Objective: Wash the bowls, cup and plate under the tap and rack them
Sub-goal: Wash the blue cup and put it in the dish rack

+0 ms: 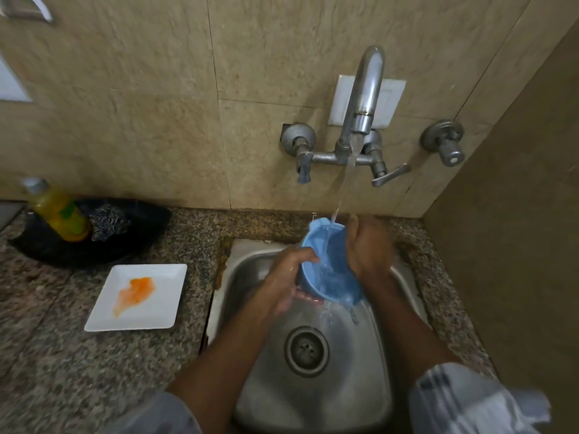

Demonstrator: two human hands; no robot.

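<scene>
A person is holding a blue plastic bowl [329, 264] tilted over a steel sink [313, 386], with water running from the wall tap [365, 98] onto its rim and spilling out below. The left hand [286, 277] is curling its fingers over the bowl's near edge while the right hand [368, 242], blurred, is gripping the opposite side. To the left, a white square plate [138, 297] smeared with orange is lying on the granite counter [78, 371], near a yellow soap bottle [56, 209].
</scene>
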